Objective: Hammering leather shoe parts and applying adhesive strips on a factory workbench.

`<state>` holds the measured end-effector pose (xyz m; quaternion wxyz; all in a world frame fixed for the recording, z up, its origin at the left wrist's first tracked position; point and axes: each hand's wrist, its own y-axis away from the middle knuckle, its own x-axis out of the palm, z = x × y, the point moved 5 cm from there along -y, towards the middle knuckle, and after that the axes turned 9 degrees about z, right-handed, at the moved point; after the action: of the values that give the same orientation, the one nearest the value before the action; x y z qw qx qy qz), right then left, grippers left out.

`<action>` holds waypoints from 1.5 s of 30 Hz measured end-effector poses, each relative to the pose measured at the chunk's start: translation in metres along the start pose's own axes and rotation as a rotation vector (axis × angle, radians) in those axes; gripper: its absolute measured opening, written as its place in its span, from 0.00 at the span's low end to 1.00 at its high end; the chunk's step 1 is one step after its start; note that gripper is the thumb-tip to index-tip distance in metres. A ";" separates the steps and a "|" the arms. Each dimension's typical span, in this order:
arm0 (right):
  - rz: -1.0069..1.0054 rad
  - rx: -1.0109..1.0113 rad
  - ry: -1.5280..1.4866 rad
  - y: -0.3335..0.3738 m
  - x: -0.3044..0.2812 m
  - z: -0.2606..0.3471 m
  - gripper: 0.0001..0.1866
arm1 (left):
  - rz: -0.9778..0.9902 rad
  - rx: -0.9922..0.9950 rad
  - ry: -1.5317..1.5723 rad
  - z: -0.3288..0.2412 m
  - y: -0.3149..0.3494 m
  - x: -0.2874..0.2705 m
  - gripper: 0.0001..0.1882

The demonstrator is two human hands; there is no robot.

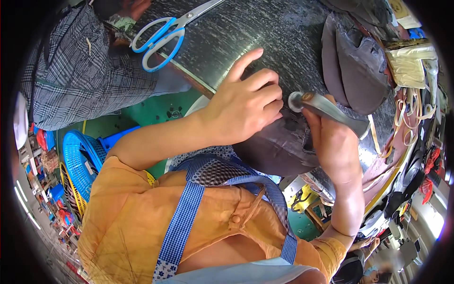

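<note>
My right hand point(335, 149) is closed around a hammer point(333, 111), close under its metal head. The hammer's round polished face points left, toward my left hand's fingertips. My left hand point(248, 104) hovers over or rests on the near part of a dark brown leather-like piece point(279, 151); I cannot tell which. Its index finger stretches out, and the other fingers are bent but apart, with nothing visible in them. The dark piece lies at the near edge of the dark, streaked worktop point(265, 33), partly hidden under both hands.
Blue-and-white-handled scissors point(163, 40) lie at the worktop's far left. More dark pieces point(354, 66) are stacked at right, beside pale strips point(409, 116) and a yellowish bundle point(411, 66). Another person in a checked garment point(90, 71) is at left, above a blue basket point(78, 158).
</note>
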<state>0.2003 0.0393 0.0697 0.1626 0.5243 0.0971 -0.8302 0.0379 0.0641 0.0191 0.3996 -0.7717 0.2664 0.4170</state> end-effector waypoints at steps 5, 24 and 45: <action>0.047 0.029 -0.004 0.001 0.003 0.007 0.07 | -0.012 -0.035 0.013 0.003 0.001 -0.005 0.12; 0.026 -0.054 -0.042 -0.001 0.003 0.003 0.06 | -0.065 -0.095 -0.008 0.000 0.010 -0.004 0.12; 0.089 0.047 -0.140 -0.009 0.001 0.006 0.02 | -0.052 -0.032 -0.012 -0.008 0.007 -0.002 0.10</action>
<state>0.1920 0.0455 0.0710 0.1932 0.4726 0.0426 -0.8588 0.0351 0.0533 0.0203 0.3995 -0.7821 0.2371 0.4152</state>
